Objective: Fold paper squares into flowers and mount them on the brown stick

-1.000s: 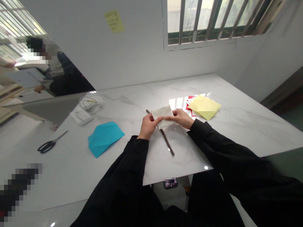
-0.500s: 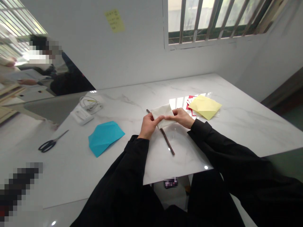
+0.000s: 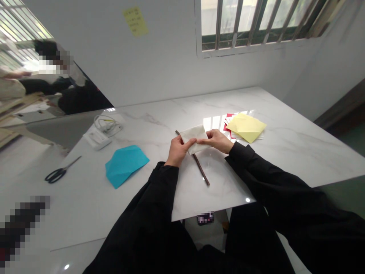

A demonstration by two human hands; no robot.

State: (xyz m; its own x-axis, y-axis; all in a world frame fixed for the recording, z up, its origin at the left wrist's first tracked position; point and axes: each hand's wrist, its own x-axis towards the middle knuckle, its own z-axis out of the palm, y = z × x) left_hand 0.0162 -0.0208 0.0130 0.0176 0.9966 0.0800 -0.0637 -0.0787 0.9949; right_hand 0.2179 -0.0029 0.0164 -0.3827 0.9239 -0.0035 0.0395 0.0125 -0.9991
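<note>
Working in a pale room, facing a plain wall (image 3: 168, 68) with a barred window (image 3: 251, 24), and sharing the space with a blurred person (image 3: 75, 95) off to the left. Sitting at a glossy, marbled white table (image 3: 162, 114), catching window glare toward its far side. Seeing to the left a blue sheet (image 3: 127, 165), a white box (image 3: 97, 140) and scissors (image 3: 65, 170); to the right, a yellow sheet (image 3: 246, 127) lying over red and white ones.

Holding a cream sheet (image 3: 196, 133) over a dark stick (image 3: 201, 169), in the table's middle front; leaving unclear any contact between sheet and stick. Gripping the left side with the left hand (image 3: 175, 149), the right with the right hand (image 3: 219, 140). Pinching closed on both sides, resting the thumbs (image 3: 191, 143) nearly tip to tip on top, and hiding most other fingers behind.

Apparently pressing a fold. Calling for matched edges before bearing down, for anchoring with one hand while running the other thumb outward along the crease. Probably needing firmer backing: creasing flat against the table, away from the stick, rather than over a ridge. Risking skew or wrinkling by pulling unevenly.
</note>
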